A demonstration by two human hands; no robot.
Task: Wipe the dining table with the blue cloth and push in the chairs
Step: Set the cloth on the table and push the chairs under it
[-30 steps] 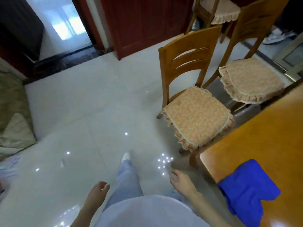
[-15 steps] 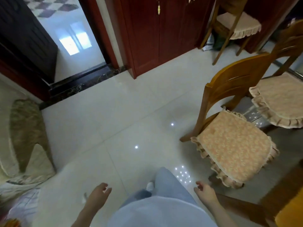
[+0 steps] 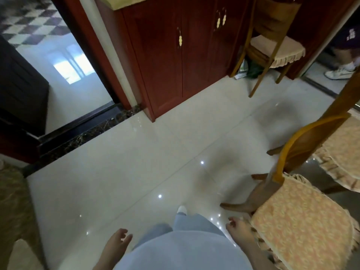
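Glossy tiled floor (image 3: 116, 172), left hand (image 3: 116, 244) low, loosely curled, empty, right hand (image 3: 238, 233) likewise, perhaps touching chair cushion (image 3: 302, 227).

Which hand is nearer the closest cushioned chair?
Right. The right hand hangs beside the seat edge of the nearest chair; the left hand hangs across the person's body, well away from it.
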